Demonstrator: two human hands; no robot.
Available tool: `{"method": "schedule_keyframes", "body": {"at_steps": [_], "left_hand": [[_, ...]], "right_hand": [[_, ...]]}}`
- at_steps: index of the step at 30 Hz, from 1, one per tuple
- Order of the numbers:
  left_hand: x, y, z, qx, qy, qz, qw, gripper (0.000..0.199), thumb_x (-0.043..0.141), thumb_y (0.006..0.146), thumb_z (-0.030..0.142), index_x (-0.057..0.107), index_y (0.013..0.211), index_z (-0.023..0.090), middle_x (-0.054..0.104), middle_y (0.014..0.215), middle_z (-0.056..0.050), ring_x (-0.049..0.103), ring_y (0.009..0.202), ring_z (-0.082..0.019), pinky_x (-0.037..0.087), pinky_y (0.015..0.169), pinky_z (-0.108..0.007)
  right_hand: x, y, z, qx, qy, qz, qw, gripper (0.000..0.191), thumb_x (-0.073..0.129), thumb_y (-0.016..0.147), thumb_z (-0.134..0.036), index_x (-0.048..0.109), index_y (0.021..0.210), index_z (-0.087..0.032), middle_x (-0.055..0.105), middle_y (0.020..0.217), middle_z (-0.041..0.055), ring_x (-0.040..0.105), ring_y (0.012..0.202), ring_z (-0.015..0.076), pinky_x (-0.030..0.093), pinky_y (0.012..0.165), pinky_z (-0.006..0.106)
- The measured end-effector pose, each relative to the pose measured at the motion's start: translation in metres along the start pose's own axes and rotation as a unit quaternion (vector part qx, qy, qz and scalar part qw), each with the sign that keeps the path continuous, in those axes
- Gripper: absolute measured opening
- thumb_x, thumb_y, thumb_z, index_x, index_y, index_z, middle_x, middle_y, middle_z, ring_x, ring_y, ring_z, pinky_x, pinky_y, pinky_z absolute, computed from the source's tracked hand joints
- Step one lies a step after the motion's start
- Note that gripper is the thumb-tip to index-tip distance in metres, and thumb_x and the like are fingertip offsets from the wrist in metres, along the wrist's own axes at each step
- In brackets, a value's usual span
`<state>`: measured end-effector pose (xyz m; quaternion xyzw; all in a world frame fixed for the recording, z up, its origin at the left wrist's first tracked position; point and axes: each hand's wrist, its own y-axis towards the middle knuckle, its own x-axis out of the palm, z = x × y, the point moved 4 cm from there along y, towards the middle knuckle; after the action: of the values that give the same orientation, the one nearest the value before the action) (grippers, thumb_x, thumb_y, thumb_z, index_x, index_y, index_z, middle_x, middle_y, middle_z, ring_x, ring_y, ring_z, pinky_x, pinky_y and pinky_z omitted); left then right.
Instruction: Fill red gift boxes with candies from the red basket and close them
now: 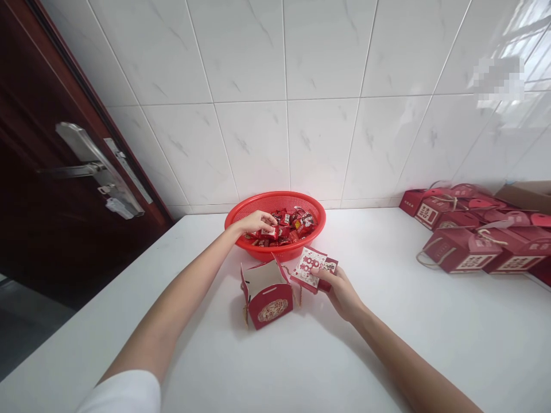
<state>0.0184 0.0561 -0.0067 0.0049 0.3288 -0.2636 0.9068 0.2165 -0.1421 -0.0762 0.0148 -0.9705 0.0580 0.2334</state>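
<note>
Beyond the middle of the white worktop (pixel 357 355), against the tiled wall (pixel 322 149), sits the red basket (pixel 275 252), and the left hand (pixel 253 221) is in there among the wrapped sweets (pixel 303 221), fingers (pixel 267 219) closed on a small red-and-white packet (pixel 270 233). Over to the right hand (pixel 342 293): fingers clasping flat printed packets (pixel 306 268), the front one cream with large red characters, the rear one partly covered and its dark writing too small to read. Just in front of the basket stands the open red box (pixel 271 307), flaps up, pale inside, an oval of gold-toned lettering across its face; its bottom is hidden by the front wall. Off to the right, red gift boxes (pixel 460 252) crowd together, cream labels bearing what looks like the double-happiness character, the outermost cut off by the picture edge. Behind them, a brown carton (pixel 527 195), contents hard to make out. A pixelated patch (pixel 498 79) blurs the upper wall.
</note>
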Motion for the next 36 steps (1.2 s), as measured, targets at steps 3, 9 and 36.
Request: {"method": "schedule_keyframes", "body": {"at_steps": [3, 9, 36], "left_hand": [[-0.0033, 0.0017, -0.0036, 0.005, -0.014, 0.029, 0.999, 0.043, 0.083, 0.054, 0.03, 0.072, 0.094, 0.017, 0.07, 0.085, -0.003, 0.063, 0.076, -0.017, 0.045, 0.058, -0.024], [-0.0047, 0.0037, -0.0086, -0.002, -0.015, 0.062, 0.998, 0.044, 0.082, 0.057, 0.027, 0.074, 0.099, 0.017, 0.072, 0.09, -0.005, 0.065, 0.077, -0.018, 0.044, 0.055, -0.023], [-0.004, -0.0004, -0.0037, -0.028, 0.01, 0.085, 0.996, 0.028, 0.082, 0.058, 0.036, 0.077, 0.079, 0.017, 0.076, 0.088, -0.005, 0.066, 0.083, -0.021, 0.05, 0.062, -0.025]], "right_hand": [[-0.0005, 0.0, 0.0004, 0.0, 0.001, 0.002, 1.0, 0.035, 0.088, 0.061, -0.039, 0.068, 0.081, -0.017, 0.069, 0.078, 0.0028, 0.055, 0.067, 0.015, 0.038, 0.062, 0.027], [-0.0005, 0.0005, 0.0014, 0.0, 0.002, -0.005, 1.0, 0.034, 0.087, 0.063, -0.037, 0.068, 0.082, -0.017, 0.069, 0.078, 0.0022, 0.055, 0.067, 0.0145, 0.039, 0.062, 0.027], [0.0012, 0.0004, -0.0031, -0.031, -0.044, -0.019, 0.998, 0.039, 0.089, 0.06, -0.038, 0.062, 0.078, -0.016, 0.062, 0.071, -0.0002, 0.052, 0.064, 0.0129, 0.041, 0.058, 0.027]]}}
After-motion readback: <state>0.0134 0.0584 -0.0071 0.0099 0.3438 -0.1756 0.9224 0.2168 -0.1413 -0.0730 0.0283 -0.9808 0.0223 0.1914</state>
